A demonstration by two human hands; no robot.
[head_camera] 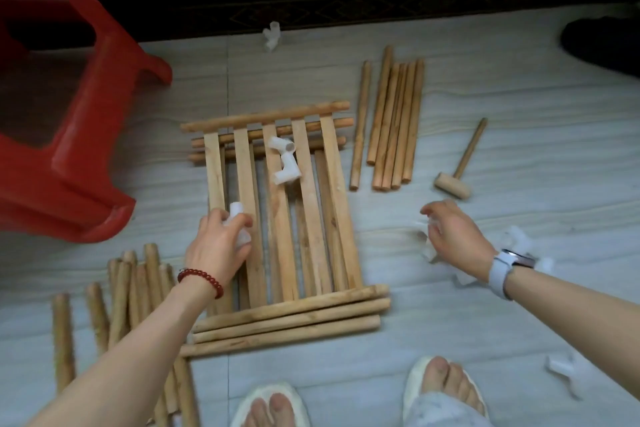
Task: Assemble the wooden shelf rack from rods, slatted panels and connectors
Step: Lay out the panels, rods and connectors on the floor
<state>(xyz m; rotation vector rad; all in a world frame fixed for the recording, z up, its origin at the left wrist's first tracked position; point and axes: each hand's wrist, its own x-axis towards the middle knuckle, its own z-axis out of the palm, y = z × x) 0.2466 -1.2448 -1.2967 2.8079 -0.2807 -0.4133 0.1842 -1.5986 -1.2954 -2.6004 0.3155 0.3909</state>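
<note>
Head view, the only one I have: my left hand [216, 246] is curled round a white plastic connector [238, 218] over the near-left slats of the stacked slatted panels [311, 204]; my right hand [453, 236] reaches down with fingers bent over blurred white connectors [427, 246] on the floor, and I cannot tell whether it grips one. Two joined connectors [284, 163] lie on the top panel. Nothing looks assembled yet: long rods [394, 125] lie bundled right of the panels, more rods [138, 291] at near left, a wooden mallet [459, 173] apart at right. Early stage, I judge; all joining remains. Surface is pale grey floor tile [519, 97], dark skirting beyond, a red plastic stool [69, 149] at left.
</note>
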